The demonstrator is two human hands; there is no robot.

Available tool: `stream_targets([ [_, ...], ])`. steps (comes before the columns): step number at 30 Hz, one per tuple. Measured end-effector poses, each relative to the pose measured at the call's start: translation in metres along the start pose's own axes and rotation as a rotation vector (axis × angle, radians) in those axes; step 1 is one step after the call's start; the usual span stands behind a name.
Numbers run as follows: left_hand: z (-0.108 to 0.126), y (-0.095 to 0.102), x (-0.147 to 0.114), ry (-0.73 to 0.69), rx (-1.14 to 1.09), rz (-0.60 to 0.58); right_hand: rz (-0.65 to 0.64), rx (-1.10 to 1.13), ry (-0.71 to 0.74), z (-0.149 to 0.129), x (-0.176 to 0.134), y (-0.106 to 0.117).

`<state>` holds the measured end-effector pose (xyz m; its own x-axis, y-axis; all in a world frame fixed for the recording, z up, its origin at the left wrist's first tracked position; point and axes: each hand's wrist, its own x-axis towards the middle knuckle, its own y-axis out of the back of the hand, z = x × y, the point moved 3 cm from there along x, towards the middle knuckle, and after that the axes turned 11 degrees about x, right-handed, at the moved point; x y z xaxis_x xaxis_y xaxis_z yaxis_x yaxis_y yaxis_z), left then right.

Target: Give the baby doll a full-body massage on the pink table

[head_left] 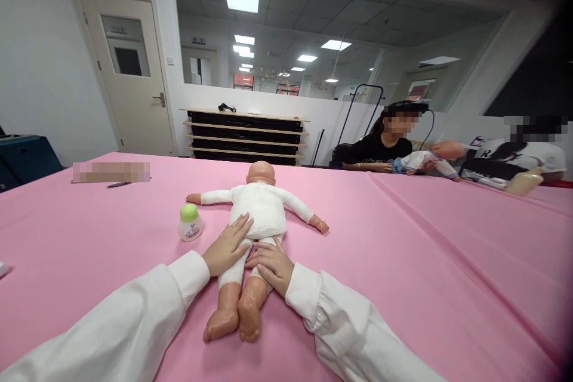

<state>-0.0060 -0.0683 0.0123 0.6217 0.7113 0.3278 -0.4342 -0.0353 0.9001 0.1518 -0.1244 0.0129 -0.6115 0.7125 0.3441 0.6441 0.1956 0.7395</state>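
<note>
A baby doll (259, 209) with a white cloth body lies on the pink tablecloth (380, 286), its head away from me and its bare feet toward me. Its arms are spread out to both sides. My left hand (228, 248) rests flat on the doll's left hip and lower body, fingers stretched out. On the upper part of the other leg lies my right hand (272, 262), its fingers extended across the cloth. Just left of the doll stands a small clear jar with a green lid (190, 222), near my left hand but apart from it.
A pen (119, 184) lies by a blurred flat item (111, 172) at the back left. Across the table at right, a person (385, 143) is beside another doll (425, 161); a second person (528, 149) sits further right, near a pale bottle (524, 181).
</note>
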Motion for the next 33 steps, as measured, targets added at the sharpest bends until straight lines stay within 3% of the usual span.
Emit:
stream_targets([
  [4,0.016,0.000,-0.028,-0.069,-0.039,-0.078,0.020,-0.006,0.019,0.002,0.001,-0.002],
  [8,0.029,0.002,-0.043,-0.112,-0.032,-0.072,0.071,-0.001,0.038,0.007,-0.001,-0.004],
  [13,0.046,0.013,-0.052,-0.138,-0.037,0.114,0.021,-0.064,0.088,0.016,-0.003,-0.001],
  [16,0.055,0.017,-0.056,-0.162,-0.062,0.238,0.067,-0.059,0.147,0.025,0.000,0.009],
  [23,0.060,0.019,-0.057,-0.139,-0.089,0.253,0.262,-0.030,-0.004,0.055,0.010,0.026],
  [28,0.059,0.016,-0.057,-0.092,-0.033,0.253,0.230,-0.104,0.110,0.058,0.006,0.010],
  [33,0.058,0.014,-0.056,-0.089,0.019,0.254,0.114,-0.213,0.184,0.028,-0.003,0.000],
])
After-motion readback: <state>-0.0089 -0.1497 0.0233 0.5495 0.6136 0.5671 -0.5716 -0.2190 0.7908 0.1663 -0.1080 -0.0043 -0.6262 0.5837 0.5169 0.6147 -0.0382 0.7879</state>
